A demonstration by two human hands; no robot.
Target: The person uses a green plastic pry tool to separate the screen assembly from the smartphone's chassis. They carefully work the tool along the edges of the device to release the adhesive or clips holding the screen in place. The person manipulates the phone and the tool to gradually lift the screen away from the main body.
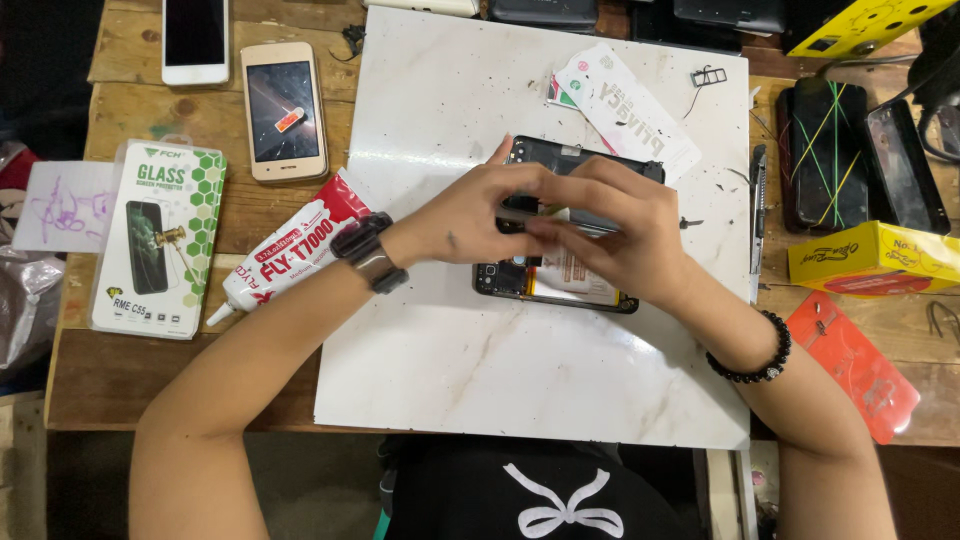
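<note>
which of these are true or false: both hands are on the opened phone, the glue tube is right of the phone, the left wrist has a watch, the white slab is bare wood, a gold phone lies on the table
1. Both hands, the left hand and the right hand, are on the opened phone. True.
2. The glue tube lies right of the phone. False: it lies to its left, beside the left wrist.
3. The left wrist wears a watch. True.
4. The work slab is bare wood. False: it is a white marbled board on the wooden table.
5. A gold phone lies on the table. True.
</note>
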